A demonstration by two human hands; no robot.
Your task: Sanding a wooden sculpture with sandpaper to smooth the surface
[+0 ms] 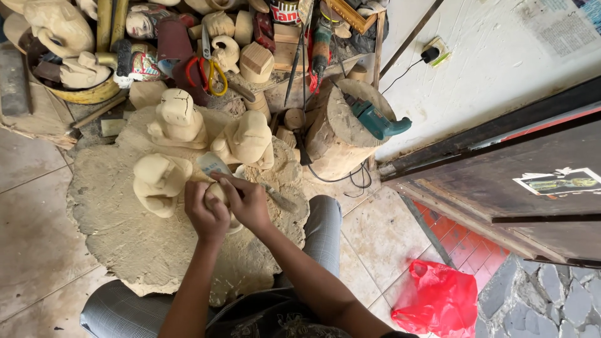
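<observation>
Both hands [228, 206] closed around small wooden carving [217, 191], mostly hidden, blade unclear

At my twelve o'clock, at the top edge, I see a dark round can [285, 11] with a red and white label among the tools. At two o'clock a printed paper sheet [559, 25] clings to the white wall. At three o'clock a rectangular white-edged sticker [559, 182], green and yellow inside, sits on the dark door. At five o'clock a red plastic bag [436, 299] lies on the floor.

Red plastic bag [436, 300], teal power drill [377, 121]
</observation>
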